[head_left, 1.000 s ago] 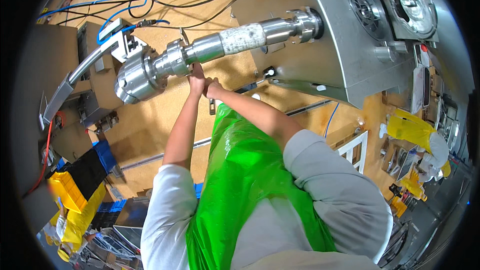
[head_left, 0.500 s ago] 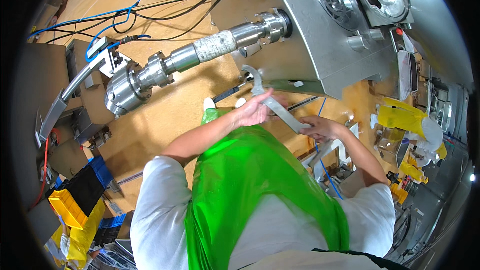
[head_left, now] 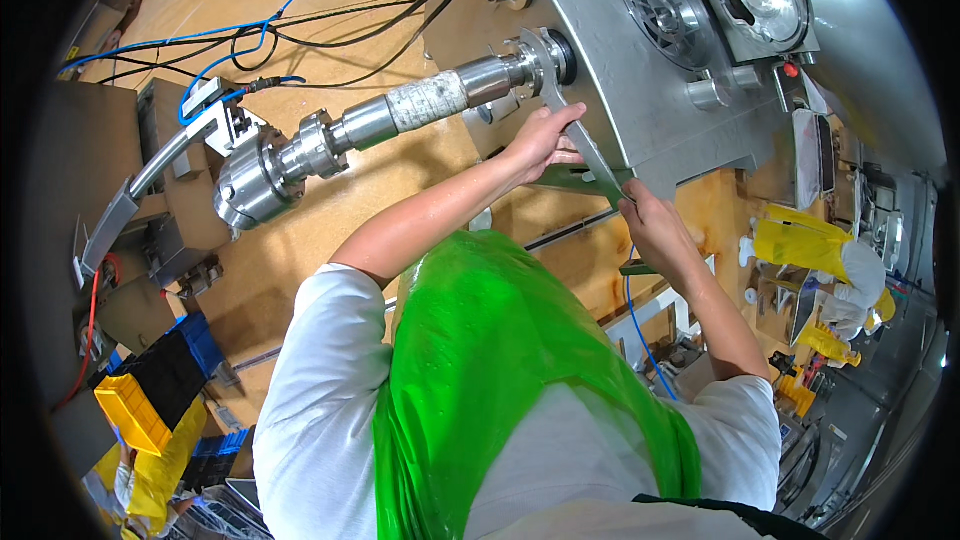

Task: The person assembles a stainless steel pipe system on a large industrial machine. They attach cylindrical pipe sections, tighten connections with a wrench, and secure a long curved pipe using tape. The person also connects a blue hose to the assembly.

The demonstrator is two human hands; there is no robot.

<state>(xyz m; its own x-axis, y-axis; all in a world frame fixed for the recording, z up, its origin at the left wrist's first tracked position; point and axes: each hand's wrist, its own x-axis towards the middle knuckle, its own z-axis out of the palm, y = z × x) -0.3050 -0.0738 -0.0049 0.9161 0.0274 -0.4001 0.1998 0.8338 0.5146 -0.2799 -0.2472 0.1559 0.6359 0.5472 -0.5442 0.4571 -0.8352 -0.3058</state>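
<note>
A long steel hook spanner (head_left: 592,152) is held in both my hands, slanting up from right to left. My left hand (head_left: 548,140) is closed around it near its curved head, thumb lying along the metal. At the handle's lower end my right hand (head_left: 655,225) is closed on it, fingers partly hidden. The spanner's curved head lies around the ring nut (head_left: 530,62) where a steel pipe (head_left: 485,80) meets the machine (head_left: 600,80). Whether the hook sits in a notch cannot be made out.
The pipe runs left to a round steel fitting (head_left: 255,185) with a bracket. Black cables (head_left: 375,20) and a blue hose lie across the floor at upper left. Yellow and black crates (head_left: 135,412) stand at lower left. People in yellow aprons (head_left: 800,240) are at far right.
Both hands have moved up and forward with the spanner. Its head, earlier apart from the pipe, is now at the ring nut. My left hand has closed more firmly around it.
</note>
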